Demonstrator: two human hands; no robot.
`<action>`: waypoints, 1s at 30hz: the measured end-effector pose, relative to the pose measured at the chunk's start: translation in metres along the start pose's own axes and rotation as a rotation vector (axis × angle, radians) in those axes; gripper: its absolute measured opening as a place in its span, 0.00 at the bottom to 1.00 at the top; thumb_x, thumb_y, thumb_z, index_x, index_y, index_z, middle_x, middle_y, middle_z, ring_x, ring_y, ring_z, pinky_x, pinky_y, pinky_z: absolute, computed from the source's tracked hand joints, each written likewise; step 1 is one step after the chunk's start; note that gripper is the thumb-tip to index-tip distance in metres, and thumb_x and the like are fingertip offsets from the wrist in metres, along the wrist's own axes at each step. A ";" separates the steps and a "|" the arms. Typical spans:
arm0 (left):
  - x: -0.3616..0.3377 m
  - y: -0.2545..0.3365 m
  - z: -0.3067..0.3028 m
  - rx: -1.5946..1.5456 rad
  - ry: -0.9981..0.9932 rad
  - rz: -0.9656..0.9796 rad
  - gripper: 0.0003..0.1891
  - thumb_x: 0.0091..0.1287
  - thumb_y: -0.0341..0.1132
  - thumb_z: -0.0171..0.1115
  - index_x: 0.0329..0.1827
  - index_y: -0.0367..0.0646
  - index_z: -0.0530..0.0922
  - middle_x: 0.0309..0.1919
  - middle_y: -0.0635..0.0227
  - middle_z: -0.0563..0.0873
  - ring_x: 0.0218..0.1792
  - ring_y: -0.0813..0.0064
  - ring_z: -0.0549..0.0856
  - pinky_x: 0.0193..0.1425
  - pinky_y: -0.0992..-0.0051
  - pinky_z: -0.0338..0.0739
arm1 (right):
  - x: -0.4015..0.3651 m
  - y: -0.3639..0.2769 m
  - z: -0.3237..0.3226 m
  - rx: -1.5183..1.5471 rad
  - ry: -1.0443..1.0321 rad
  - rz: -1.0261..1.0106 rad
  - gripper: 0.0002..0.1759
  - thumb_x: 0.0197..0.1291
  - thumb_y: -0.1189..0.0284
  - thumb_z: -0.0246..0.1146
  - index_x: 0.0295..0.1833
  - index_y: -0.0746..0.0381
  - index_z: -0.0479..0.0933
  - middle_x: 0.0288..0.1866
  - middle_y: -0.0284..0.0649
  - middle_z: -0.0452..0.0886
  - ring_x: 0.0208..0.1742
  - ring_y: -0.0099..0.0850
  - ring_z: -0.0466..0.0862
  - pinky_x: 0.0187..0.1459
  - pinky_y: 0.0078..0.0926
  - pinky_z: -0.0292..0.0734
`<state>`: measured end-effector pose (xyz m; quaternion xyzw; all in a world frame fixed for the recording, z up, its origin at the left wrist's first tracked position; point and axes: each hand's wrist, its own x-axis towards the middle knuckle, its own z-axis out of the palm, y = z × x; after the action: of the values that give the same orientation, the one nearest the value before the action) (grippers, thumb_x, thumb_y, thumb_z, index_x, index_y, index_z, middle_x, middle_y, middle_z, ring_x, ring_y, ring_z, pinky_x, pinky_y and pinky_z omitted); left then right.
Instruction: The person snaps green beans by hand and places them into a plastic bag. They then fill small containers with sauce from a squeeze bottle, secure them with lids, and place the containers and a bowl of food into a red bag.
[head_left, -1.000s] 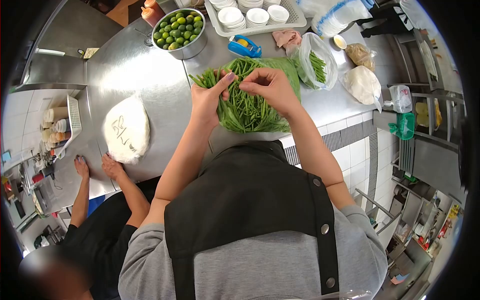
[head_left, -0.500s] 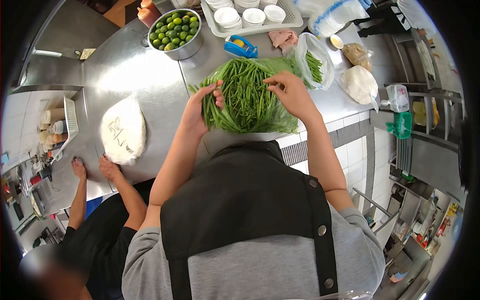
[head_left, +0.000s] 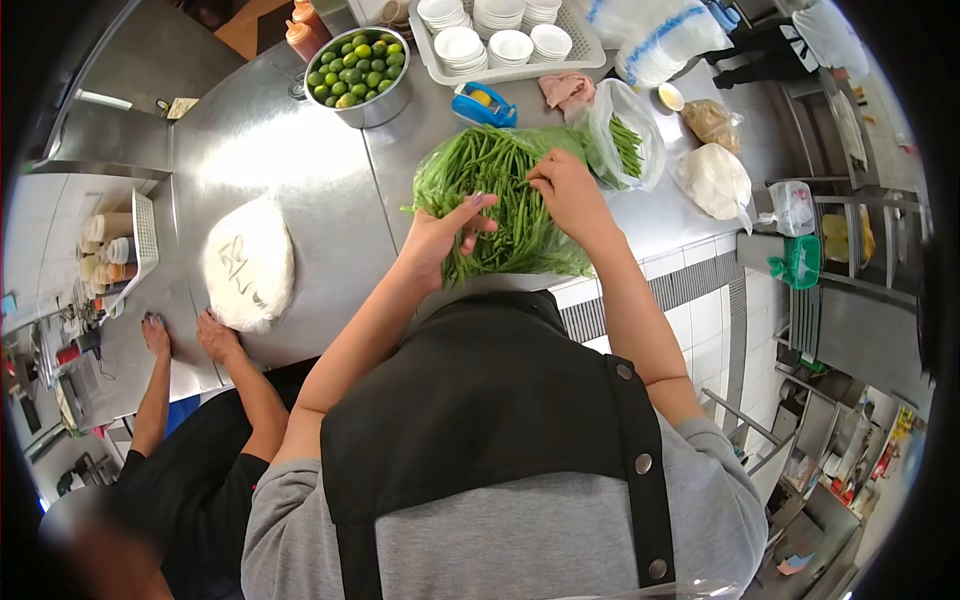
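A large heap of green beans (head_left: 505, 190) lies in an open clear plastic bag (head_left: 570, 255) on the steel counter. My left hand (head_left: 452, 228) is over the near left part of the heap, thumb and fingers apart, with nothing gripped between them. At the upper right of the heap, my right hand (head_left: 562, 185) has its thumb and fingertips pressed together against the beans; what is between them is too small to make out. Just beyond the heap sits a blue tape dispenser (head_left: 484, 104). A smaller bag of beans (head_left: 626, 145) stands to the right.
On the counter (head_left: 330, 235) are a pot of limes (head_left: 378, 112), a basket of white cups (head_left: 590, 62), a pink cloth (head_left: 568, 92) and a white bag with writing (head_left: 248, 265). A co-worker's hands (head_left: 218, 335) rest at the left edge. More bags (head_left: 715, 180) lie right.
My left hand has moved right and nearer to me, from the heap's left edge onto its near part, and its fingers have spread. My right hand has shifted slightly.
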<state>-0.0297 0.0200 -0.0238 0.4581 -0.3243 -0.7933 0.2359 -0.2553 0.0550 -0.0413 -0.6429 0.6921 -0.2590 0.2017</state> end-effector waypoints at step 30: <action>0.020 0.019 -0.025 -0.905 -0.461 -0.152 0.09 0.81 0.36 0.57 0.52 0.41 0.82 0.19 0.83 0.71 0.19 0.90 0.71 0.25 0.85 0.68 | 0.002 -0.014 0.009 0.177 0.038 0.025 0.07 0.62 0.72 0.70 0.38 0.64 0.83 0.35 0.42 0.80 0.36 0.37 0.82 0.40 0.34 0.76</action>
<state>-0.0161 -0.0136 -0.0310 0.1457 0.0423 -0.9496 0.2745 -0.2388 0.0520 -0.0395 -0.6089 0.6780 -0.3289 0.2478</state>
